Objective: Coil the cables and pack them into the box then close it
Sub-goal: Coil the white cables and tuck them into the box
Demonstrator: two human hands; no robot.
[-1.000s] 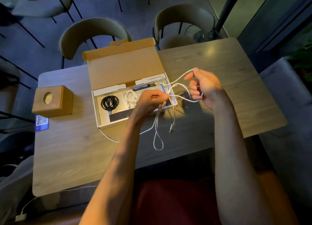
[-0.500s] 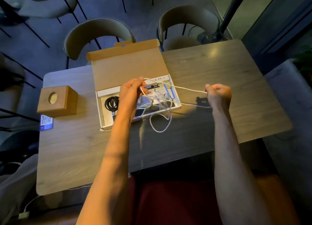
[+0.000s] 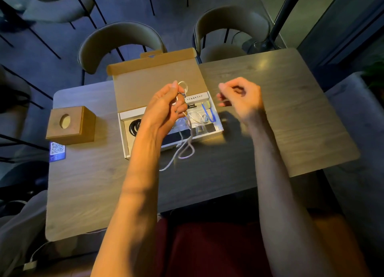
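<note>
The right hand has just let go of the white cable (fingers loose, holding nothing), while the left hand grips its loops above the box, so coiling looks nearly done.

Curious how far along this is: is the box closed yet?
No, the box lid stands folded back, showing a black coiled cable inside.
</note>
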